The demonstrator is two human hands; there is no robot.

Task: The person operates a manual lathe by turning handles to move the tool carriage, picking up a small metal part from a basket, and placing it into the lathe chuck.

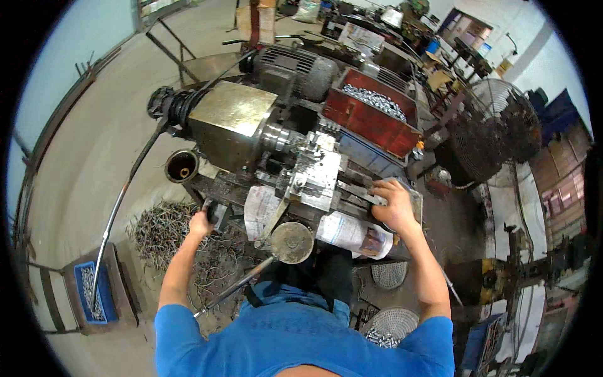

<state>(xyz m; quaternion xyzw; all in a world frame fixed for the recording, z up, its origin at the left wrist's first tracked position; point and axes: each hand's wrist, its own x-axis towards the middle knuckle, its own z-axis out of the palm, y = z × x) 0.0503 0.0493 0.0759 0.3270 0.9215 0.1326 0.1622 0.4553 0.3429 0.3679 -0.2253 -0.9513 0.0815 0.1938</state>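
Note:
In front of me stands a small metal lathe, with a boxy headstock (229, 110), a chuck (274, 137) and a tool slide (316, 176). My left hand (201, 224) is closed at the lathe's lower left, by a dark grey block-like part (218, 215); what its fingers grip is mostly hidden. Over the right end of the lathe bed is my right hand (396, 206), its fingers reaching left and its thumb apart from them. I see nothing plainly held in it. A round handwheel (292, 242) with a long bar (235, 286) sits at the near side.
Behind the lathe, a red bin (370, 129) holds small shiny metal parts. A blue bin (100, 314) with similar parts stands at floor left. Metal shavings (164, 232) lie heaped beside my left arm. Round baskets (389, 275) are at right, and a large fan (490, 132) stands beyond.

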